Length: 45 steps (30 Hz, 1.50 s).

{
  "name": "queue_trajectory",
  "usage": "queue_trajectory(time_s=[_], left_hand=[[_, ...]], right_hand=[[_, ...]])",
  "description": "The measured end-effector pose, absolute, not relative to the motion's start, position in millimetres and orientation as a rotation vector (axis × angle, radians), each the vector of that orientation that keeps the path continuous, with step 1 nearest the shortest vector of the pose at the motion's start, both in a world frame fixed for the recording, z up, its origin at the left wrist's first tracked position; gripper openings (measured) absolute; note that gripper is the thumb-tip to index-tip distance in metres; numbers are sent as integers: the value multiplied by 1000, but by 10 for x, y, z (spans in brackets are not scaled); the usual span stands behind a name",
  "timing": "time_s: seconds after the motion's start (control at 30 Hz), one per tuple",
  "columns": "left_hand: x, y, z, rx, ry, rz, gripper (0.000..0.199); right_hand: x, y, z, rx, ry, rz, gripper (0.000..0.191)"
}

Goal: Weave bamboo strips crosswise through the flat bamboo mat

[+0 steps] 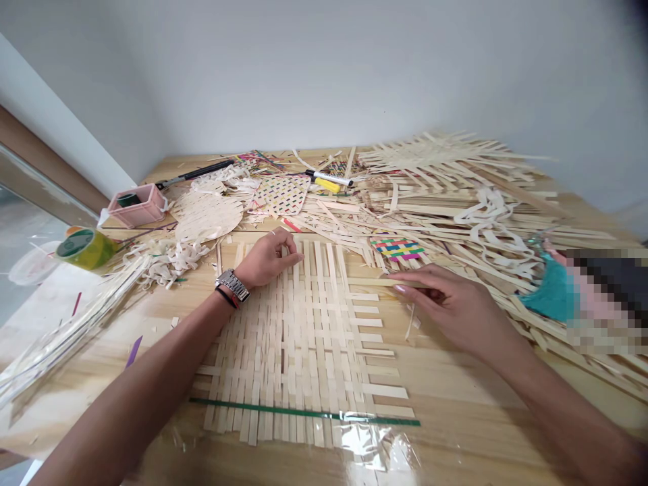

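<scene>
The left hand (pixel 268 260) lies palm down on the far edge of a flat, square-ish mat of pale bamboo strips (pixel 293 344), its fingers loosely curled and holding nothing. A silver metal wristwatch (pixel 233 285) sits on that wrist. The right hand (pixel 445 304) is narrowed to a pinch on a loose pale bamboo strip (pixel 372 282), which lies crosswise at the mat's right side; the fingertips seem to grip it, though the view is too shallow to be sure.

The mat lies towards the near edge of a light pine desk (pixel 445 398), on a sheet of clear plastic (pixel 364 435). A thin green strip (pixel 304 410) runs across the mat's near end. Just beyond the right hand sits a small rainbow-coloured woven square (pixel 397 250), and heaps of pale strips (pixel 455 202) fill the desk's far right corner. Towards the far left corner are a round woven disc (pixel 207 216) and a pink plastic box (pixel 136 206). A green-and-yellow tape roll (pixel 86 248) sits at the left edge.
</scene>
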<state>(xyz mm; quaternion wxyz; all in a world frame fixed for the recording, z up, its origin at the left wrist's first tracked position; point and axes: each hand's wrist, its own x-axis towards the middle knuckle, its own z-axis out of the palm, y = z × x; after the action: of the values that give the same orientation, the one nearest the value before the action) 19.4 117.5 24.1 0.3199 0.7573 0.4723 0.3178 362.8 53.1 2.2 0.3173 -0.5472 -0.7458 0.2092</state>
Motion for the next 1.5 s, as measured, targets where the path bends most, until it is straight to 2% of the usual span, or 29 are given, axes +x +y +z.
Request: queue_trajectory(time_s=[0.2, 0.43, 0.77, 0.97, 1.5], left_hand=[[201, 1161, 262, 1991, 1250, 832, 23], [190, 1163, 258, 2009, 1243, 830, 18], [210, 1158, 263, 2001, 1242, 858, 29], [210, 1167, 245, 1978, 1240, 872, 23], [199, 1161, 188, 1858, 1297, 936, 24]], right_hand=[[3628, 531, 16, -1454, -1962, 543, 38], [3619, 527, 22, -1458, -1951, 546, 38], [3640, 536, -3, -1453, -1966, 544, 36], [3650, 541, -17, -1437, -1961, 546, 39], [3661, 545, -28, -1452, -1971, 560, 39]])
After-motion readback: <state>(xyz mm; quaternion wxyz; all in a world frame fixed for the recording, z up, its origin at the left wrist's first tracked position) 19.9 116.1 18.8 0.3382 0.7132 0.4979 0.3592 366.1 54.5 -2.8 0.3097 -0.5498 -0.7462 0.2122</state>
